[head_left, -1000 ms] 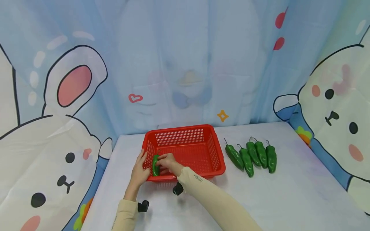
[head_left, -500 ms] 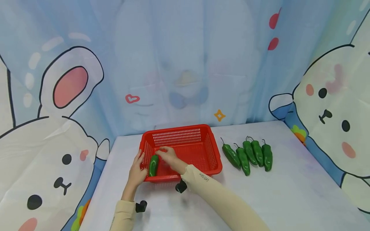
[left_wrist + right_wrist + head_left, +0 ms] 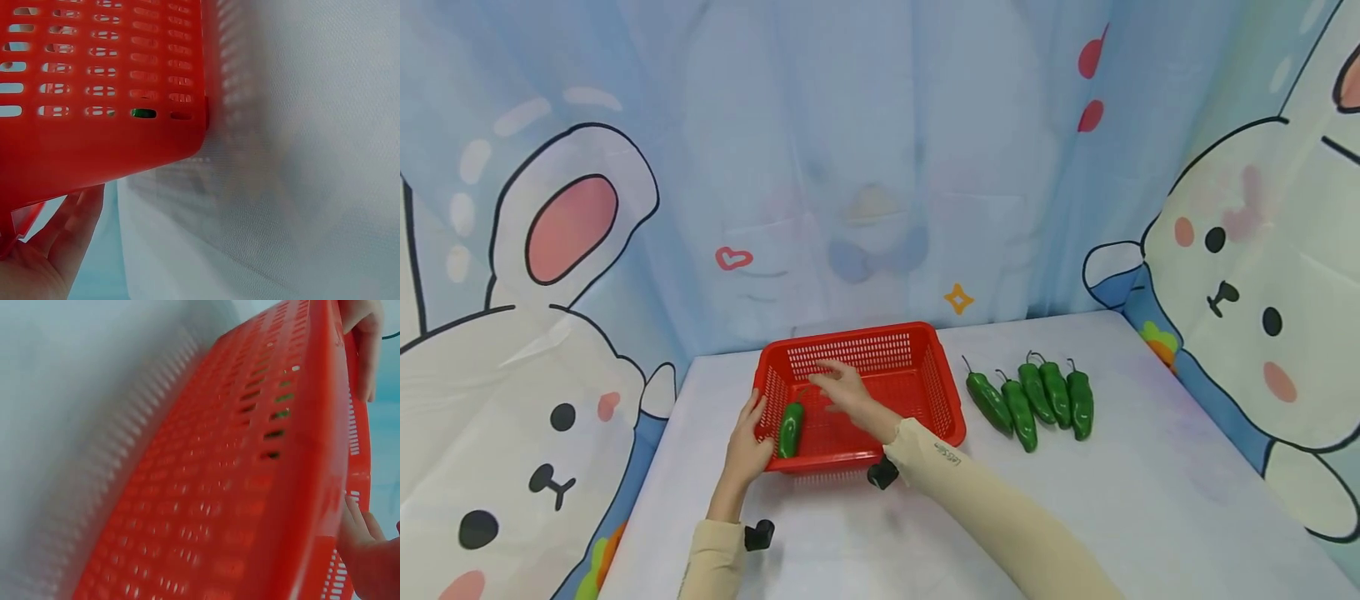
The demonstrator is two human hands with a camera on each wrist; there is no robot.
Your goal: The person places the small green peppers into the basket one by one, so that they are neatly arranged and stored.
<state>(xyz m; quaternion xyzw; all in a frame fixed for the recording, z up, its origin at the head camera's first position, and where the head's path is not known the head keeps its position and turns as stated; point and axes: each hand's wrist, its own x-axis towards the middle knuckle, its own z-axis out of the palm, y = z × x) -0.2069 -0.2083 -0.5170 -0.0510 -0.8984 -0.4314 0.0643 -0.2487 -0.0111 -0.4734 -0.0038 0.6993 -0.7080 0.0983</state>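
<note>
A red plastic basket (image 3: 880, 457) with slotted walls stands on the table. My left hand (image 3: 747, 446) holds its left rim near the front corner; in the left wrist view, the fingers (image 3: 78, 231) lie along the outside, below the rim. Inside the basket, by the left wall, lies one green chili pepper (image 3: 790, 430), stem toward the back. My right hand (image 3: 850, 396) hovers over the basket, right of and behind that pepper, with its fingers spread and nothing in them. The right wrist view shows the basket's slotted outer wall (image 3: 206, 481), with green visible through some slots.
To the right of the basket, several green chili peppers (image 3: 1018, 414) lie in a loose row on the white table (image 3: 1150, 467), stems toward the back. A cartoon-printed curtain (image 3: 880, 167) hangs behind the table and on both sides.
My right hand has let go of the pepper, which now lies in the basket, and has lifted backward and slightly right. The left hand stays on the rim. The head view has shifted slightly right.
</note>
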